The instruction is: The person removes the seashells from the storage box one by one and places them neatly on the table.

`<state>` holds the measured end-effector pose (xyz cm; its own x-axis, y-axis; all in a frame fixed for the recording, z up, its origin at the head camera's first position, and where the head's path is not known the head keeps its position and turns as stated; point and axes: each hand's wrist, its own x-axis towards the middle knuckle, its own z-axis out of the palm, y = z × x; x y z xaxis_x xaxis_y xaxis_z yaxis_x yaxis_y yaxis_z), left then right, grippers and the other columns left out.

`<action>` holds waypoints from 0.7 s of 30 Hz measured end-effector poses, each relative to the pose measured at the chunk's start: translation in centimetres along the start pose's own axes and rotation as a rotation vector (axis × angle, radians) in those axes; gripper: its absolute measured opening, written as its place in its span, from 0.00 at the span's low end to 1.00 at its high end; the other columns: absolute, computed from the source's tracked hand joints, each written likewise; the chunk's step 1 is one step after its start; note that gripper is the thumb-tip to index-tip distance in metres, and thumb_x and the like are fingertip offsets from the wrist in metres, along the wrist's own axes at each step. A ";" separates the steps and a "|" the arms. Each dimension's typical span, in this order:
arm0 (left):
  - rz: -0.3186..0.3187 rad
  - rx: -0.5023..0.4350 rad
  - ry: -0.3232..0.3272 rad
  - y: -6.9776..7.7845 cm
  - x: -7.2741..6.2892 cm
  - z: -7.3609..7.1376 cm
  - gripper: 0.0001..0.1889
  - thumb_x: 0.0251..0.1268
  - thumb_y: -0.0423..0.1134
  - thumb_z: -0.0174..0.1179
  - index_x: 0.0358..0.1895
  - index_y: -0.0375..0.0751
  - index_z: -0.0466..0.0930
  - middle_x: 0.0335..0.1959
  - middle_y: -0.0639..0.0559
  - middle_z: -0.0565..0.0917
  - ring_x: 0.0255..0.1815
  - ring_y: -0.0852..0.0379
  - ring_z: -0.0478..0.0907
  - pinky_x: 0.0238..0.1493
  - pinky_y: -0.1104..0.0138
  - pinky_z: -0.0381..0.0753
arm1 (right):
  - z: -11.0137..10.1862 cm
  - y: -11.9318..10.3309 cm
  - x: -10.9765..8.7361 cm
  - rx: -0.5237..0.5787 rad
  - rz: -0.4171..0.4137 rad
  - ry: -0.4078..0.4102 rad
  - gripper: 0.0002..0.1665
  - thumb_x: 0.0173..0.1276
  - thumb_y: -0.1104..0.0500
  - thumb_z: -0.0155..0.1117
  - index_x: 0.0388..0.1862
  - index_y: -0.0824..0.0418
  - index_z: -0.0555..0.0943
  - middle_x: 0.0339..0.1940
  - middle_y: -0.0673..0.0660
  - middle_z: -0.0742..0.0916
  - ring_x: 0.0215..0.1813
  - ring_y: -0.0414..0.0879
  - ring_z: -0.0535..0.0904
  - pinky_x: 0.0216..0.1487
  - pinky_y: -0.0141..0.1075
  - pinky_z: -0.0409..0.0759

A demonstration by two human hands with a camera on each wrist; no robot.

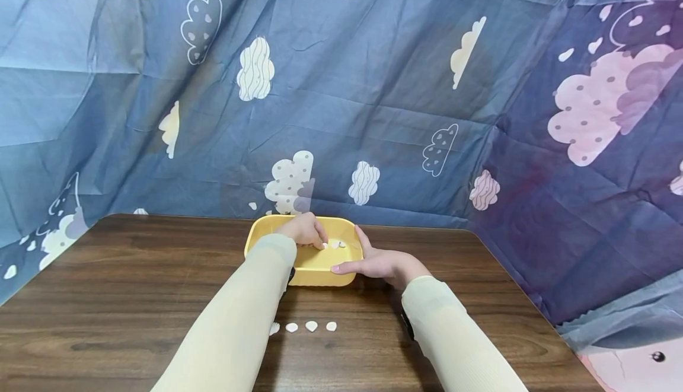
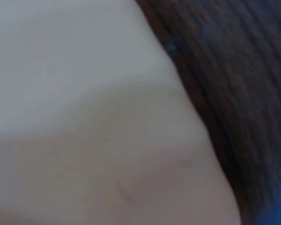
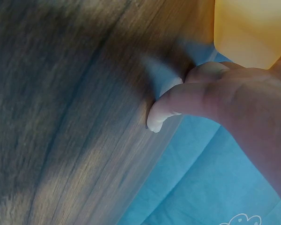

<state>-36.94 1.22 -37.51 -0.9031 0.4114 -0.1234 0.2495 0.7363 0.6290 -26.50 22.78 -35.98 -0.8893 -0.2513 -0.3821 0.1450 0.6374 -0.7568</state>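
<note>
A yellow plastic bin [image 1: 320,277] stands at the back of the table. My left hand [image 1: 305,230] reaches down into it and pinches a small white shell [image 1: 325,245] over the bin floor. Two more pieces lie just to the right, a white shell [image 1: 335,244] among them. My right hand [image 1: 381,263] holds the bin's right front corner, thumb along the front wall and fingers at the right side. The right wrist view shows its lower fingers [image 3: 192,96] bent beside the bin. The left wrist view is blurred, filled by sleeve and skin.
Nearer on the brown wooden table [image 1: 160,297] lies a row of several white shells [image 1: 311,325], its left end partly covered by the left sleeve [image 1: 229,321]. A blue cloth [image 1: 331,113] with cloud prints hangs behind the table and along the right side.
</note>
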 end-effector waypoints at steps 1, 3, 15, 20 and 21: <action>-0.002 0.003 0.001 0.0 0.0 0.0 0.06 0.60 0.32 0.76 0.40 0.40 0.94 0.19 0.56 0.79 0.21 0.62 0.72 0.24 0.72 0.71 | 0.0 0.0 0.0 0.000 0.001 -0.001 0.84 0.54 0.31 0.82 0.89 0.36 0.28 0.90 0.58 0.48 0.88 0.54 0.47 0.87 0.60 0.50; 0.004 0.014 0.007 0.1 -0.1 0.1 0.05 0.60 0.32 0.76 0.39 0.40 0.94 0.19 0.56 0.79 0.21 0.61 0.72 0.24 0.72 0.71 | 0.1 -0.1 0.0 -0.001 0.005 -0.002 0.84 0.54 0.30 0.82 0.88 0.36 0.28 0.90 0.58 0.48 0.88 0.55 0.46 0.87 0.60 0.50; 0.090 0.032 -0.016 0.1 -1.2 -0.2 0.10 0.58 0.30 0.74 0.24 0.43 0.83 0.18 0.56 0.77 0.21 0.60 0.71 0.25 0.70 0.68 | 0.1 -0.4 0.0 0.000 0.018 -0.008 0.84 0.54 0.30 0.82 0.88 0.35 0.28 0.89 0.58 0.49 0.88 0.55 0.47 0.87 0.61 0.50; 0.114 0.056 -0.026 0.2 -1.3 -0.1 0.11 0.59 0.30 0.72 0.22 0.45 0.82 0.19 0.54 0.80 0.22 0.59 0.73 0.27 0.70 0.71 | 0.0 -0.3 0.2 -0.013 0.014 -0.008 0.82 0.56 0.31 0.80 0.88 0.35 0.28 0.89 0.58 0.49 0.87 0.56 0.47 0.87 0.62 0.49; 0.110 0.060 -0.029 0.2 -1.2 0.0 0.11 0.59 0.31 0.72 0.22 0.45 0.82 0.19 0.54 0.80 0.22 0.59 0.73 0.27 0.70 0.71 | 0.0 -0.2 0.3 -0.015 0.011 -0.009 0.82 0.57 0.31 0.80 0.88 0.36 0.28 0.89 0.58 0.50 0.87 0.56 0.47 0.87 0.62 0.49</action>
<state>-35.81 0.83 -37.23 -0.8588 0.5061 -0.0791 0.3674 0.7161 0.5934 -26.79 22.58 -35.88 -0.8837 -0.2505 -0.3953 0.1483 0.6512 -0.7443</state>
